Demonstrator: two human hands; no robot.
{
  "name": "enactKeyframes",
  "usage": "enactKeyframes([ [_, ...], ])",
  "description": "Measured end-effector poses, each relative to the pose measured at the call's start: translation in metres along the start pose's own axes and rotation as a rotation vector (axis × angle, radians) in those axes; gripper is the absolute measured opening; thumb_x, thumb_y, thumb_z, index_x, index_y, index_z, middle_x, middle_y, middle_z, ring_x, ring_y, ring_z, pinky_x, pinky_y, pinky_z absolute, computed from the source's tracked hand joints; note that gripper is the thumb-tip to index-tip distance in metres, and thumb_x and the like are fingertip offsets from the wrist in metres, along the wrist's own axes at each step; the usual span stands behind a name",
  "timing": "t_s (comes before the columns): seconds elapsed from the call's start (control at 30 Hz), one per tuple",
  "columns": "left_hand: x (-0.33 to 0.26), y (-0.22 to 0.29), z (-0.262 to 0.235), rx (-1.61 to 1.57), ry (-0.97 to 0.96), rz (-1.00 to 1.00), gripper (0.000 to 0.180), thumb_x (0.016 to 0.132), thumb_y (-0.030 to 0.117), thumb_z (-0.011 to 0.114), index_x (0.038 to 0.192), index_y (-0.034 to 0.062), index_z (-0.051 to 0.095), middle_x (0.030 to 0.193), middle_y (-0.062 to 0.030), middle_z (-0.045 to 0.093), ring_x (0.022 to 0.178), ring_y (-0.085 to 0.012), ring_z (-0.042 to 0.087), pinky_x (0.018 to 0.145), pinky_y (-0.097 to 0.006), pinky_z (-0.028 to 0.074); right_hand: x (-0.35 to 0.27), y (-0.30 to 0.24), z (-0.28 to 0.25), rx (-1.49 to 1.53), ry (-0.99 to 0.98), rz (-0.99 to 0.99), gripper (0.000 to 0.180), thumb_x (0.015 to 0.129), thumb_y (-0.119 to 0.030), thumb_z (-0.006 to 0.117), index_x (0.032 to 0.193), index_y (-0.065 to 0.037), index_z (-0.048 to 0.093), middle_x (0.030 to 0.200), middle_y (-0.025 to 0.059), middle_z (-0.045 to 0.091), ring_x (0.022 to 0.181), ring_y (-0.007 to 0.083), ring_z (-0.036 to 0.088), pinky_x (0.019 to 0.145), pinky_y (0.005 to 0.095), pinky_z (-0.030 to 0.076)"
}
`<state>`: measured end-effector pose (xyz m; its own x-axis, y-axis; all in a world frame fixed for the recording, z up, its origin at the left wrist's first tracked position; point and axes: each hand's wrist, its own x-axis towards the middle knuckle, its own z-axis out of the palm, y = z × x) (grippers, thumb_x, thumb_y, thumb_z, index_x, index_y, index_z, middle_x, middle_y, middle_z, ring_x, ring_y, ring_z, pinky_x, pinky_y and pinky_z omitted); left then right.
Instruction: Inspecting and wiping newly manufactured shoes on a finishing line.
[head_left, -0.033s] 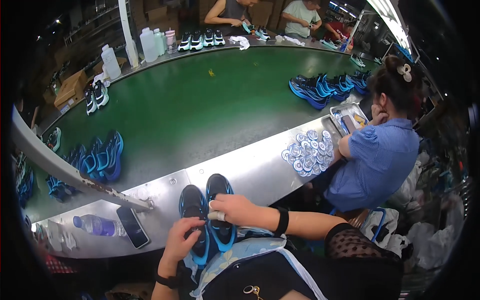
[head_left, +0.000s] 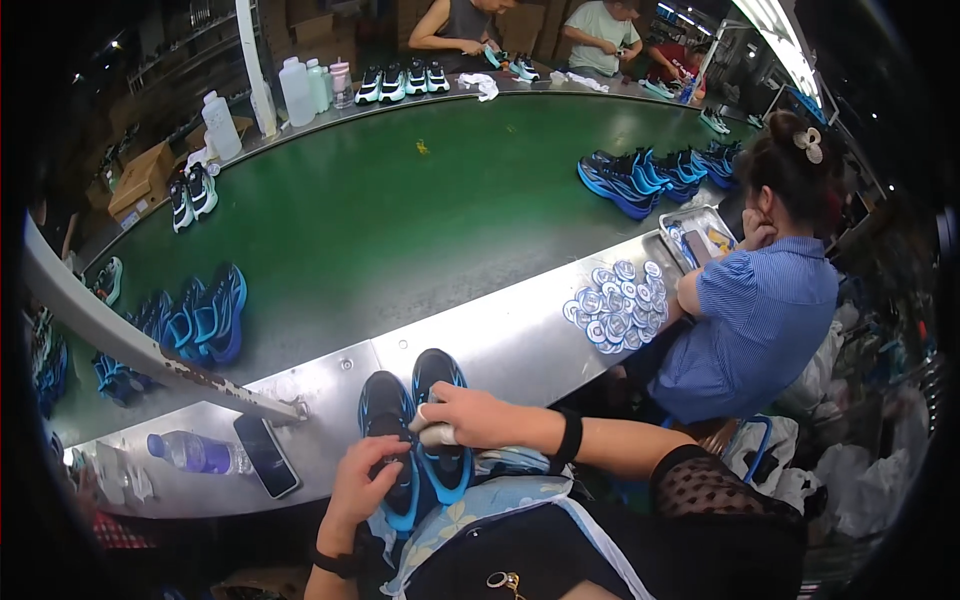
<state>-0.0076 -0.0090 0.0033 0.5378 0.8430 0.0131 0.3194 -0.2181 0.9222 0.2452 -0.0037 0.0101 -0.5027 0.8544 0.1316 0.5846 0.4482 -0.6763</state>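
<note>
A pair of black and blue sneakers stands side by side at the metal table's near edge, toes pointing away from me. My left hand (head_left: 360,478) lies at the left sneaker (head_left: 382,400), its fingers curled onto the upper near the opening. Over the right sneaker (head_left: 436,370) my right hand (head_left: 474,415) is closed, with its fingertips pressed on the upper. Pale wrappings cover some of those fingers. Whether a lace or other small part is between them is hidden. A patterned apron (head_left: 490,510) lies on my lap, right behind the heels.
On the left are a phone (head_left: 265,455), a bottle (head_left: 195,451) and a white metal post (head_left: 180,365). Round labels (head_left: 615,310) lie in a pile to the right, beside a seated co-worker (head_left: 760,310). More sneakers (head_left: 205,315) stand along the green conveyor belt (head_left: 400,250).
My right hand has shifted slightly on the right sneaker, its wrapped fingers a little lower and reaching toward the left sneaker. My left hand stays in place.
</note>
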Motion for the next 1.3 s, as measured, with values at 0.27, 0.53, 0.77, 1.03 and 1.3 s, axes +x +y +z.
enactKeyframes([
  [0.27, -0.009, -0.002, 0.001, -0.076, -0.007, -0.067, 0.028, 0.081, 0.003, 0.062, 0.109, 0.0034, 0.068, 0.113, -0.0146, 0.064, 0.111, -0.0269, 0.059, 0.098, -0.035, 0.043, -0.011, -0.007, 0.034, -0.031, 0.250, -0.091, 0.026, 0.080, -0.023, 0.074, 0.099, -0.009, 0.065, 0.080, 0.0124, 0.052, 0.078, 0.0340, 0.056, 0.072, 0.0419, 0.047],
  [0.53, -0.013, 0.060, 0.012, -0.366, 0.001, -0.481, 0.025, 0.099, 0.008, 0.047, 0.115, -0.0017, 0.063, 0.113, -0.0125, 0.064, 0.079, -0.0106, 0.066, 0.055, -0.021, 0.048, -0.023, 0.050, -0.037, 0.174, 0.231, 0.387, 0.026, 0.097, -0.018, 0.059, 0.119, -0.005, 0.065, 0.091, 0.0007, 0.066, 0.080, 0.0085, 0.055, 0.073, 0.0251, 0.047],
  [0.77, -0.010, 0.040, 0.050, -0.966, -0.037, -0.687, 0.038, 0.103, 0.024, 0.045, 0.124, -0.0063, 0.052, 0.122, -0.0181, 0.058, 0.101, -0.0283, 0.064, 0.061, -0.030, 0.054, -0.025, 0.033, -0.020, 0.462, -0.046, 0.416, 0.029, 0.091, -0.017, 0.066, 0.118, -0.008, 0.066, 0.110, 0.0127, 0.068, 0.092, 0.0193, 0.064, 0.084, 0.0325, 0.050],
  [1.03, -0.004, 0.034, 0.076, -1.183, 0.088, -0.674, 0.036, 0.104, 0.026, 0.042, 0.119, -0.0045, 0.053, 0.112, -0.0146, 0.058, 0.097, -0.0258, 0.065, 0.065, -0.032, 0.055, -0.004, 0.003, -0.009, 0.247, -0.114, 0.047, 0.044, 0.081, -0.023, 0.077, 0.122, -0.011, 0.064, 0.092, 0.0064, 0.050, 0.075, 0.0168, 0.052, 0.069, 0.0295, 0.046],
  [1.3, 0.006, 0.035, 0.079, -1.106, 0.104, -0.730, 0.038, 0.105, 0.027, 0.040, 0.121, -0.0038, 0.054, 0.113, -0.0148, 0.062, 0.098, -0.0265, 0.066, 0.067, -0.033, 0.056, -0.006, 0.005, -0.014, 0.226, -0.124, 0.118, 0.040, 0.079, -0.022, 0.078, 0.115, -0.008, 0.066, 0.087, 0.0069, 0.050, 0.073, 0.0158, 0.051, 0.067, 0.0297, 0.044],
])
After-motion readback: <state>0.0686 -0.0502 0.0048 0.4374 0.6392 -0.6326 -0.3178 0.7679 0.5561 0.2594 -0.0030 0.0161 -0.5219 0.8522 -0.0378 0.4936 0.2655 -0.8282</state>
